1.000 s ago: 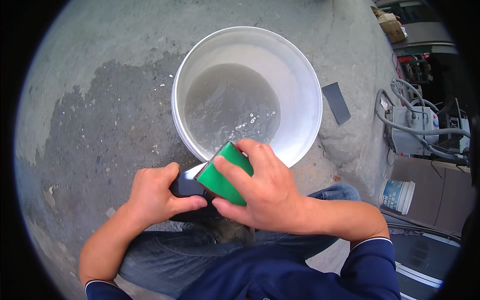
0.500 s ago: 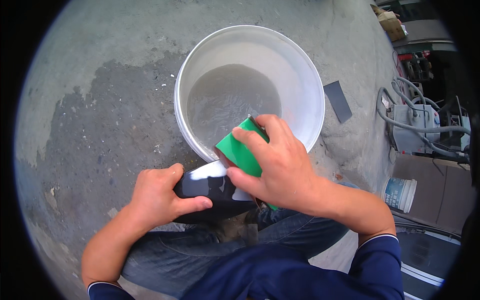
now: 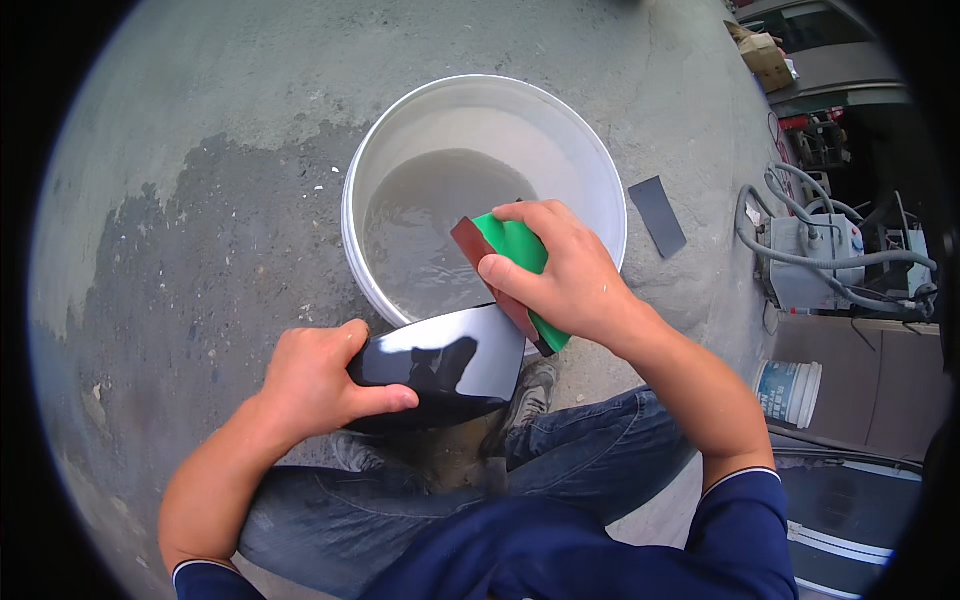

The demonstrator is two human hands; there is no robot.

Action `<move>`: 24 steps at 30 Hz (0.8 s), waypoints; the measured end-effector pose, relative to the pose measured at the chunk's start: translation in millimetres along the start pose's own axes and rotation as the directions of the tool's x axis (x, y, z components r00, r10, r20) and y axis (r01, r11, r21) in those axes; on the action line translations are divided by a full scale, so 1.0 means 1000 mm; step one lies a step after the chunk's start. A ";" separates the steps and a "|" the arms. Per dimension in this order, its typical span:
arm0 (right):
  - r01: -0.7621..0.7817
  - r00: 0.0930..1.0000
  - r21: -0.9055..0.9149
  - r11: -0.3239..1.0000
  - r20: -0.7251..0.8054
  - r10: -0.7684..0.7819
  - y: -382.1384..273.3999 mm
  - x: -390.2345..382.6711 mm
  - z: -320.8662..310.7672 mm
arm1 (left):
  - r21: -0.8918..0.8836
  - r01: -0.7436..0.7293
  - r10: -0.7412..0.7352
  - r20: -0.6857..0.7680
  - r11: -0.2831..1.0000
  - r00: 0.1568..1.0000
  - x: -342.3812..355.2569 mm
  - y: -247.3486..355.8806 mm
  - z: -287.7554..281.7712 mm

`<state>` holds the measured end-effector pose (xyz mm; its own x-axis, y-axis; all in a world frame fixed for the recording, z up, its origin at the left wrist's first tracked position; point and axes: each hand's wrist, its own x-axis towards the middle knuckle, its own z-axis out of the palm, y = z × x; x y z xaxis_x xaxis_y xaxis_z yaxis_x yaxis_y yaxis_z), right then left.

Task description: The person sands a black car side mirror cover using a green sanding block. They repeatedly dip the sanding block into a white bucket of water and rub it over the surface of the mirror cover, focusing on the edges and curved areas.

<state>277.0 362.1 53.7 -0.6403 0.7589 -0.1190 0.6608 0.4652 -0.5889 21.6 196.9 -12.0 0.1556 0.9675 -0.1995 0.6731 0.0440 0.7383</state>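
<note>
My left hand (image 3: 315, 375) grips the left end of a glossy black curved shell (image 3: 490, 355), thumb on its near side. My right hand (image 3: 570, 275) is closed around a green sanding block (image 3: 512, 238) with reddish-brown sandpaper (image 3: 472, 246) wrapped along its face. The block stands tilted at the shell's right end, its sandpaper edge against or just beside it; which one I cannot tell. Both lie over the near rim of a white bucket (image 3: 352, 220), which holds cloudy greyish water (image 3: 430, 215) at the bottom.
A dark grey sheet (image 3: 658, 217), probably sandpaper, lies on the concrete floor right of the bucket. Wet floor (image 3: 230, 240) spreads to the left. Farther right stand a grey machine with hoses (image 3: 810, 250) and a small pail (image 3: 790, 392). My shoe (image 3: 535, 392) is below the shell.
My right hand has turned the sanding block and drawn it toward the shell's right end, showing its sandpaper face and more of the shell. My left hand keeps its grip.
</note>
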 end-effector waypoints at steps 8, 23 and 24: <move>-0.288 0.952 0.834 0.471 0.195 0.236 0.047 0.028 -0.030 | 0.058 -0.060 0.062 -0.031 0.997 0.998 0.010 -0.004 0.003; -0.182 0.975 0.463 0.868 0.199 0.099 0.068 0.119 0.024 | 0.054 -0.071 0.071 -0.006 0.996 0.997 0.016 -0.004 0.001; -0.152 0.981 0.467 0.871 0.176 0.077 0.073 0.120 0.031 | 0.058 -0.071 0.072 -0.003 0.996 0.997 0.015 -0.004 0.000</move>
<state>236.7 472.8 -28.2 -0.6462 0.7005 -0.3030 0.4905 0.0771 -0.8680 21.7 211.4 -18.0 0.2010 0.9690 -0.1441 0.7013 -0.0396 0.7118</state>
